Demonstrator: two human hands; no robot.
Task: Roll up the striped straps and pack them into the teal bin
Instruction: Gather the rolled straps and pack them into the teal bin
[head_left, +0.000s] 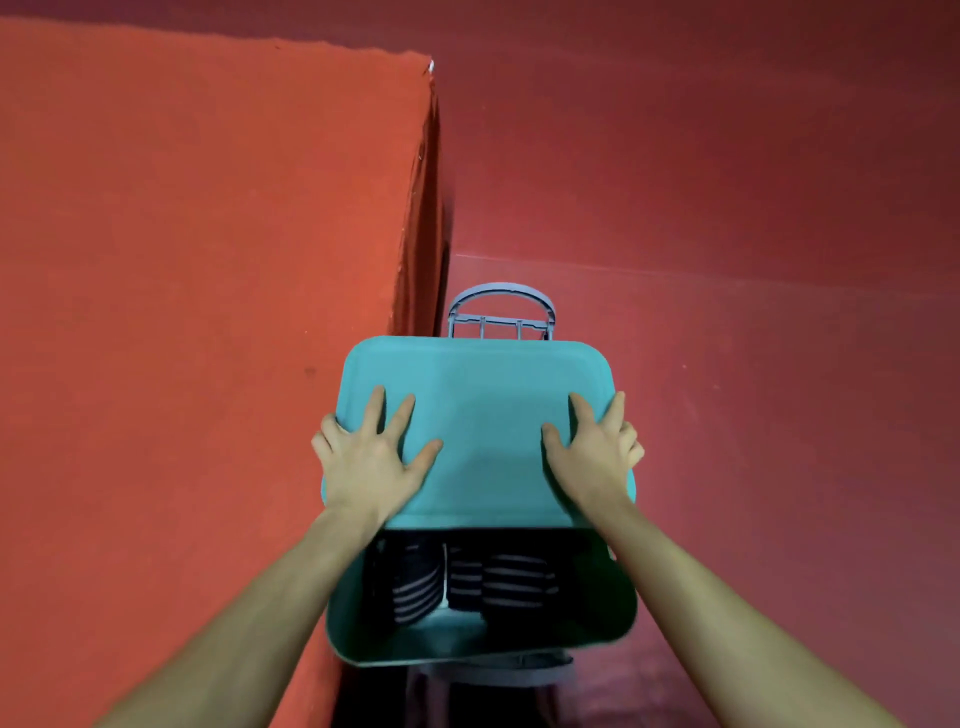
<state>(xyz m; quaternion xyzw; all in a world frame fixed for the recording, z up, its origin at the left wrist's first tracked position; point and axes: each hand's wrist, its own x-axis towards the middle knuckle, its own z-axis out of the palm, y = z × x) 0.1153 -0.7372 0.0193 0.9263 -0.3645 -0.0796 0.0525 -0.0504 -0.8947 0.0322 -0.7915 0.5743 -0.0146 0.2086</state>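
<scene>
Teal bin (467, 636): smooth plastic, rectangular with rounded corners, thin rim; no brand, label or writing legible. It sits low in the view, between the forearms, on a grey support only partly visible beneath it.

Teal lid (475, 415): flat matte plastic panel, rounded corners, raised edge. It covers the far part of the bin; the near part is open.

Striped straps (498, 584): soft fabric, dark with pale horizontal bands, lying as rolled bundles side by side inside the bin, seen through the open near part.

Left hand (371, 457): grip wide, fingers spread flat on top of the lid near its left edge, outer fingers hanging over the edge.

Right hand (597, 452): grip wide, thumb and forefinger flat on the lid, remaining fingers wrapped over its right edge.

Grey plastic frame (501, 312): arched top with vertical bars, just beyond the lid.

Orange-red cloth-covered surface (208, 260): coarse texture, left of the bin.

Red floor (753, 415): smooth.
</scene>
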